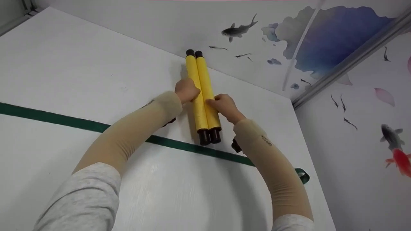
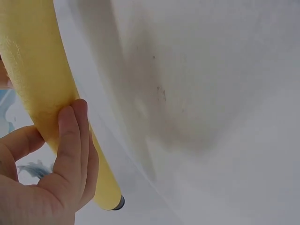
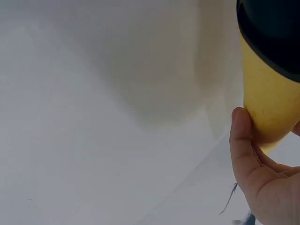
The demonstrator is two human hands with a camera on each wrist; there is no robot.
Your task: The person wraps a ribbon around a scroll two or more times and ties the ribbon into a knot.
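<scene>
Two yellow tubes with black end caps lie side by side, touching along their length, in the middle of the head view. My left hand grips the left tube from its outer side. On the other side, my right hand holds the right tube, its thumb across the top. The left wrist view shows fingers and thumb around the yellow tube, whose far end has a dark cap. In the right wrist view, fingers press against the tube below its large black cap. Shadows fall beside the tubes.
A white tabletop lies under the arms, crossed by a green strip with a loose loop at the right edge. Behind stands a white wall with painted fish. A metal frame edges the right panel.
</scene>
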